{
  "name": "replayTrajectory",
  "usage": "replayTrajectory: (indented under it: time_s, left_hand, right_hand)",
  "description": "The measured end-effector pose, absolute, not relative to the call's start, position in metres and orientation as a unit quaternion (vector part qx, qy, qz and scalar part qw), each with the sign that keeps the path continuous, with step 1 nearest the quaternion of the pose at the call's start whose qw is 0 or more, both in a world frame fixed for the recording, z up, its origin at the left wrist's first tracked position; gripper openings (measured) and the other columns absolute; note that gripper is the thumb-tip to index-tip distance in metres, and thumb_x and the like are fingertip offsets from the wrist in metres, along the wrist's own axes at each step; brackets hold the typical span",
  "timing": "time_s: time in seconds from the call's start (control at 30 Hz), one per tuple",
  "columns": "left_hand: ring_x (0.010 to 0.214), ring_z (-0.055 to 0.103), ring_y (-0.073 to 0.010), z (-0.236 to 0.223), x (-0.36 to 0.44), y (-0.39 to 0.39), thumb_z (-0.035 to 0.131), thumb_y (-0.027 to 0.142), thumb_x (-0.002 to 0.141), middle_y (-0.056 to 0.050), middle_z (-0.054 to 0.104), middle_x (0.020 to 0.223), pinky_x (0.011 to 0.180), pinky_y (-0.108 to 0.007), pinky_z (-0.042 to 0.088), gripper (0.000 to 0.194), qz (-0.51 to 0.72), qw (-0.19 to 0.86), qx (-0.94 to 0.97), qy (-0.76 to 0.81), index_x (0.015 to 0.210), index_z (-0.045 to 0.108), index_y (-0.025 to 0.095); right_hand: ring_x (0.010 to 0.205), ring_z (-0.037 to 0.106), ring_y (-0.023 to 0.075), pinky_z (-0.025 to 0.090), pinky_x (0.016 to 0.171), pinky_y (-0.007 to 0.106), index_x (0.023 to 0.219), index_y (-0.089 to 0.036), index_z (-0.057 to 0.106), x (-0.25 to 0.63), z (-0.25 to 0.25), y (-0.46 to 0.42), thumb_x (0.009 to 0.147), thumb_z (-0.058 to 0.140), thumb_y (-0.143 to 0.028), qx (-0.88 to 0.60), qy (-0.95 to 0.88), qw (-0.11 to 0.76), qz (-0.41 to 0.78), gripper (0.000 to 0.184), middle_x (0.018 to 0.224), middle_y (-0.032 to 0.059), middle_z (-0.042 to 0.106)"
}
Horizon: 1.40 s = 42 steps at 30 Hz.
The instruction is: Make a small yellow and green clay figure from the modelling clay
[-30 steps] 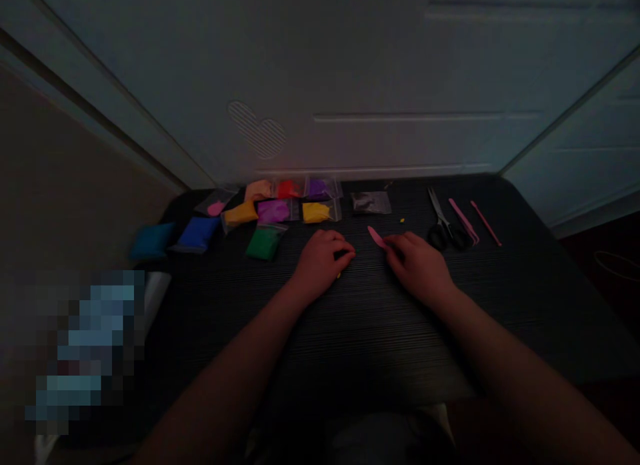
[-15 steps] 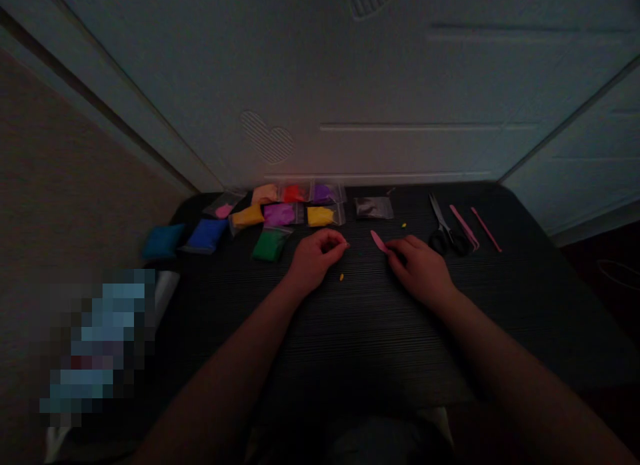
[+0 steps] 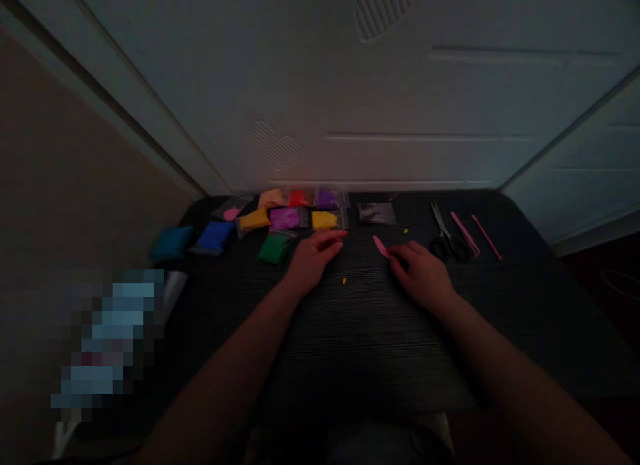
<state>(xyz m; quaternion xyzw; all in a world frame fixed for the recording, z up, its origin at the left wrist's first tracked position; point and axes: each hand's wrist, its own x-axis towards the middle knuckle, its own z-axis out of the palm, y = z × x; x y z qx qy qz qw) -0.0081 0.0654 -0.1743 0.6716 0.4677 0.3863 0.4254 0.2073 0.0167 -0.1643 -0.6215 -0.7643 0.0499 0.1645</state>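
My left hand [image 3: 314,259] rests over the dark table with its index finger stretched out and the thumb apart from it. I see nothing between those fingers. Just below its fingertips lies a small orange-yellow bit of clay [image 3: 344,280]. My right hand [image 3: 423,270] is closed round a pink plastic modelling knife [image 3: 381,245], whose blade points up and left, toward the back of the table. Most of the knife's handle is hidden under the fingers. Beyond the right hand sits another tiny yellow bit [image 3: 405,231].
Several bags of coloured clay, among them a green bag [image 3: 274,247] and a yellow bag [image 3: 325,219], line the back left. Black-handled scissors [image 3: 445,233] and pink modelling tools [image 3: 465,234] lie at right. A pixelated item [image 3: 113,338] is at the left edge. A white panel [image 3: 400,158] stands behind.
My left hand has gone from a pinch, with something tiny at its fingertips, to fingers apart. The right hand keeps hold of the knife. The whole view has shifted slightly.
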Motion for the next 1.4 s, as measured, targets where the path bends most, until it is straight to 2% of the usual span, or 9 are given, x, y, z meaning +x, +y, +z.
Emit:
replayTrajectory:
  time_s: [0.43, 0.7, 0.83, 1.07, 1.4]
  left_hand:
    - [0.082, 0.056, -0.0167, -0.1764, -0.0063, 0.0674, 0.055, 0.034, 0.069, -0.001, 0.063, 0.088, 0.074, -0.030, 0.042, 0.025, 0.403, 0.463, 0.615, 0.494, 0.088, 0.061, 0.019]
    - [0.068, 0.055, -0.0136, -0.1789, -0.0050, 0.0679, 0.062, 0.035, 0.062, 0.001, 0.061, 0.072, 0.065, -0.026, 0.041, 0.023, 0.412, 0.488, 0.595, 0.488, 0.075, 0.060, 0.017]
    - [0.068, 0.055, -0.0140, -0.1776, -0.0045, 0.0673, 0.062, 0.035, 0.061, 0.000, 0.060, 0.071, 0.065, -0.027, 0.041, 0.022, 0.408, 0.488, 0.603, 0.482, 0.073, 0.060, 0.016]
    - [0.069, 0.055, -0.0126, -0.1791, -0.0036, 0.0665, 0.062, 0.030, 0.063, 0.001, 0.059, 0.074, 0.067, -0.027, 0.041, 0.031, 0.429, 0.513, 0.593, 0.449, 0.091, 0.058, 0.019]
    - [0.071, 0.055, -0.0135, -0.1774, -0.0047, 0.0658, 0.058, 0.032, 0.067, 0.000, 0.060, 0.074, 0.067, -0.027, 0.041, 0.029, 0.419, 0.515, 0.597, 0.450, 0.093, 0.057, 0.019]
  right_hand:
    - [0.082, 0.051, 0.0156, 0.040, 0.070, 0.026, 0.100, -0.023, 0.053, 0.2082, -0.1657, 0.0176, 0.081, 0.037, -0.028, -0.618, -0.767, 0.162, 0.058, 0.025, 0.090, 0.0028, 0.054]
    - [0.082, 0.051, 0.0152, 0.040, 0.070, 0.026, 0.099, -0.024, 0.053, 0.2088, -0.1680, 0.0174, 0.081, 0.037, -0.029, -0.618, -0.767, 0.164, 0.054, 0.025, 0.090, 0.0019, 0.054]
    - [0.082, 0.051, 0.0152, 0.040, 0.069, 0.025, 0.099, -0.024, 0.053, 0.2093, -0.1679, 0.0174, 0.081, 0.037, -0.029, -0.620, -0.766, 0.162, 0.052, 0.024, 0.089, 0.0020, 0.054]
    - [0.082, 0.051, 0.0151, 0.040, 0.071, 0.026, 0.099, -0.024, 0.052, 0.2084, -0.1680, 0.0173, 0.081, 0.037, -0.029, -0.621, -0.765, 0.161, 0.053, 0.024, 0.089, 0.0019, 0.054]
    - [0.081, 0.052, 0.0151, 0.040, 0.068, 0.025, 0.099, -0.024, 0.053, 0.2081, -0.1669, 0.0179, 0.082, 0.036, -0.030, -0.622, -0.765, 0.157, 0.051, 0.024, 0.089, 0.0020, 0.054]
